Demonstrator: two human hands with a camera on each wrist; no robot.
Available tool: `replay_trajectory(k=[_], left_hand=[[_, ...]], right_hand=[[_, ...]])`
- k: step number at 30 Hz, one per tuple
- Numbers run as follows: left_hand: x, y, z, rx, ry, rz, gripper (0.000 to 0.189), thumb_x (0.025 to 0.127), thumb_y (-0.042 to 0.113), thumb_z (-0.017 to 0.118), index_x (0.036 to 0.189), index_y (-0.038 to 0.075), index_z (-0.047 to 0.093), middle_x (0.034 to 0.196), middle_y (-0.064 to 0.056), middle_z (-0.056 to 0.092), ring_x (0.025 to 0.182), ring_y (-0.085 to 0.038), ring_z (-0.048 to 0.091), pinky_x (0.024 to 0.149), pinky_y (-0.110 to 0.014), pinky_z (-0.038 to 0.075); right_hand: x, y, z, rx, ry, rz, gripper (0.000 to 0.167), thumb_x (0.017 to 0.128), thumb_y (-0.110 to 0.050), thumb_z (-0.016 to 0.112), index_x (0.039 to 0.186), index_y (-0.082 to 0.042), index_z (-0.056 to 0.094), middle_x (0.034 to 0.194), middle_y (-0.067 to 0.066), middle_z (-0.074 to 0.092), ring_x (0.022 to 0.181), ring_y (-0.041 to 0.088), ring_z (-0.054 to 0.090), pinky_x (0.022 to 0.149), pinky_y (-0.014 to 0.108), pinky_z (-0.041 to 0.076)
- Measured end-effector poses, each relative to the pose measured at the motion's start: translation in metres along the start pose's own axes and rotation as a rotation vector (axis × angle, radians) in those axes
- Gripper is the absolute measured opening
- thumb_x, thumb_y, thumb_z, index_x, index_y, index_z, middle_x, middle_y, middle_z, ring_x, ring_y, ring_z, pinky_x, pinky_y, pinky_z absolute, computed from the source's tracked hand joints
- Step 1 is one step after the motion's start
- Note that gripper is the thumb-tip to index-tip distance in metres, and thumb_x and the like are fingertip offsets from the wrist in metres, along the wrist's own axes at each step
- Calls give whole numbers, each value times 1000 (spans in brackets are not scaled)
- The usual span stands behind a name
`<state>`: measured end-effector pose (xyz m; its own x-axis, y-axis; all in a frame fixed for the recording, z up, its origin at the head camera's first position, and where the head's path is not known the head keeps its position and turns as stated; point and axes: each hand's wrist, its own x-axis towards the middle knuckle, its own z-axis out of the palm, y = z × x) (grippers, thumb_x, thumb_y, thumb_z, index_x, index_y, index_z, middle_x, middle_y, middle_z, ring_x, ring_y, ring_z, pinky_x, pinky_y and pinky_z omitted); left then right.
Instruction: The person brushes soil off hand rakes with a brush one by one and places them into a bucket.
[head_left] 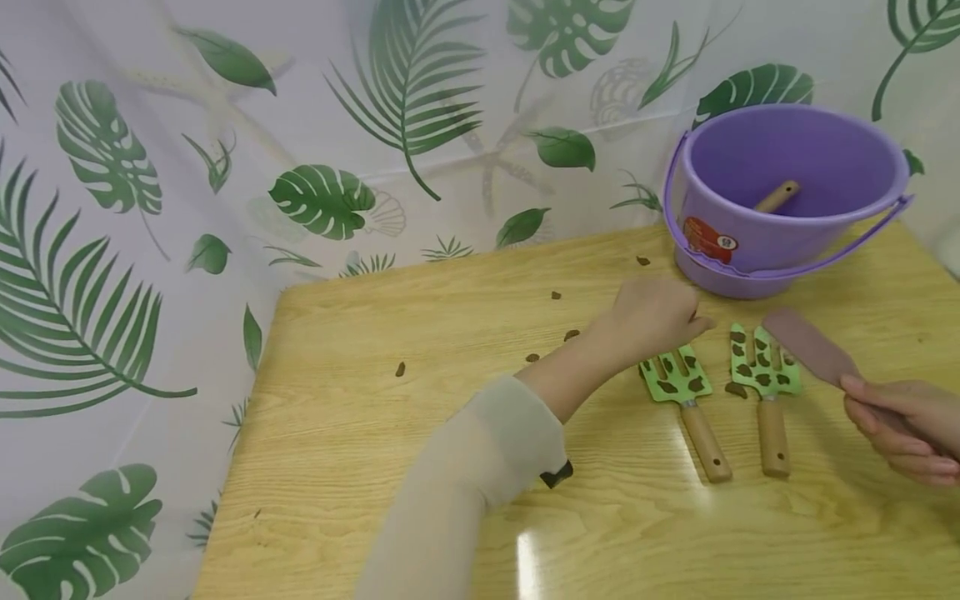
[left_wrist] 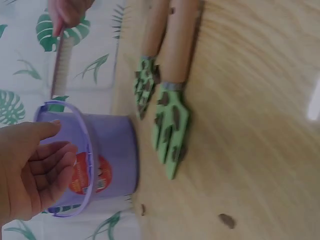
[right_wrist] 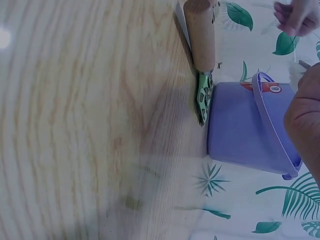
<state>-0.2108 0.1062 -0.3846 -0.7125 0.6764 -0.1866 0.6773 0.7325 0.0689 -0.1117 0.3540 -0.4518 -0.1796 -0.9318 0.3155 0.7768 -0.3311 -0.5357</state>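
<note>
My left hand [head_left: 654, 315] is held over the left of two small green garden forks, its fingers loosely curled around nothing. That fork [head_left: 682, 375] and the right fork [head_left: 765, 371] lie on the table with wooden handles towards me, brown bits stuck on their green heads. In my right hand [head_left: 900, 421] is the handle of a mauve brush [head_left: 813, 346], tilted above the table near the right fork. Its pale bristles show in the left wrist view. In the right wrist view the brush is mostly hidden behind the hand.
A purple bucket [head_left: 795, 242] stands at the back right, its handle hanging down in front. Inside leans a wooden handle [head_left: 777, 197]. Several brown crumbs are scattered on the wooden table [head_left: 337, 467]. A leaf-patterned sheet [head_left: 247, 167] hangs behind.
</note>
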Motion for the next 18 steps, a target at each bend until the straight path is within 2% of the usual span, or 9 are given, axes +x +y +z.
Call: replay_trajectory(k=[1,4,6,8,10,13,15,18], left_hand=[[-2,1,6,-4,-14,-10,39,95,53,44,70,23,48,65,11,48,57,-3,46,46,-21,40],[-10,4,25,-60,-96,-11,41,94,52,48,68,21,48,66,9,44,54,-4,41,43,-19,35],[-18,7,37,-136,-163,5,42,93,50,51,66,20,48,63,9,44,52,-4,39,42,-19,34],[-27,9,48,-243,-243,30,45,93,48,53,61,17,49,57,8,46,47,-5,39,40,-18,33],[-34,11,57,-335,-295,41,48,93,47,54,57,15,51,51,6,50,43,-6,42,41,-18,36],[-39,12,67,-502,-339,-11,53,91,47,57,53,10,56,48,0,58,41,-10,53,44,-19,45],[-40,13,72,-625,-348,-82,53,88,48,61,55,7,59,50,-2,61,44,-12,59,47,-21,50],[-39,17,80,-871,-375,-200,53,85,49,65,59,2,62,53,-7,64,44,-16,61,49,-27,55]], right_hand=[[-1,-1,1,-5,24,3,55,104,-35,6,112,10,37,43,14,11,23,34,6,19,47,9],[-12,-3,8,-44,217,13,56,104,-37,8,113,0,49,48,15,11,26,35,3,22,50,3],[-16,-4,9,-57,271,22,57,103,-38,8,111,0,50,49,15,11,28,35,3,23,50,3],[-17,-3,5,-70,222,16,59,103,-37,4,116,-2,49,48,14,10,26,34,3,22,49,4],[-16,-3,3,-48,200,7,58,103,-37,5,117,-2,49,48,14,11,26,34,2,22,48,4],[-15,-2,5,-47,246,8,59,104,-37,5,115,-2,52,48,13,10,28,31,3,22,47,4],[-16,-1,10,-50,379,20,60,104,-38,8,107,-1,55,51,13,10,32,29,3,25,46,2],[-18,1,15,-84,534,46,64,103,-37,4,97,-2,57,51,13,9,35,28,3,28,45,1]])
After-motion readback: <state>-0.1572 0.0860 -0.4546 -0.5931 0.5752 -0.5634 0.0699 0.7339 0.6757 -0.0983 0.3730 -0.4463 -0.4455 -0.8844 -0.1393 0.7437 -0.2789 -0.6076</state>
